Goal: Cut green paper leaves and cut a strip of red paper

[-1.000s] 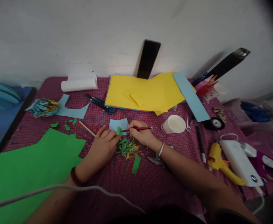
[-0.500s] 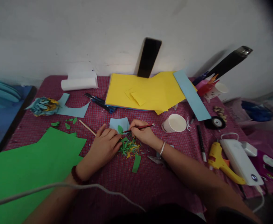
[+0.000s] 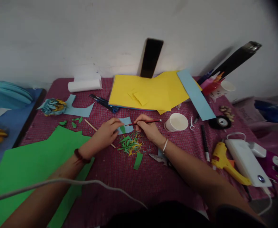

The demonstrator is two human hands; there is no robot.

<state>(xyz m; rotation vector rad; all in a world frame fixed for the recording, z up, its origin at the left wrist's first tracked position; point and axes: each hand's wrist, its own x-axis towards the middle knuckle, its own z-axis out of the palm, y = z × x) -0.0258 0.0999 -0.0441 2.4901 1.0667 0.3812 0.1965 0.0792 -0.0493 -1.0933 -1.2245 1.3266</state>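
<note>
A dark red pencil (image 3: 149, 121) is held in my right hand (image 3: 146, 128), its tip pointing left over a small light blue paper (image 3: 127, 121). My left hand (image 3: 107, 133) has its fingers together at the left edge of that paper; whether they pinch anything is too small to tell. On the blue paper lies a small green leaf shape (image 3: 122, 129), between the two hands. Just below is a pile of green and yellow paper scraps (image 3: 130, 144). A wooden stick (image 3: 91, 125) passes partly under my left hand.
Green sheets (image 3: 34, 167) lie at left, yellow sheets (image 3: 150, 91) at the back under a leaning phone (image 3: 151, 58). A paper cup (image 3: 177, 122), scissors (image 3: 158, 158), yellow glue gun (image 3: 224, 161) and white power bank (image 3: 248, 163) sit rightward. A white cable (image 3: 82, 182) crosses the foreground.
My left hand has moved up and its fingers have drawn together at the blue paper. The pencil tip has lifted slightly from beside the leaf shape. The view has shifted a little.
</note>
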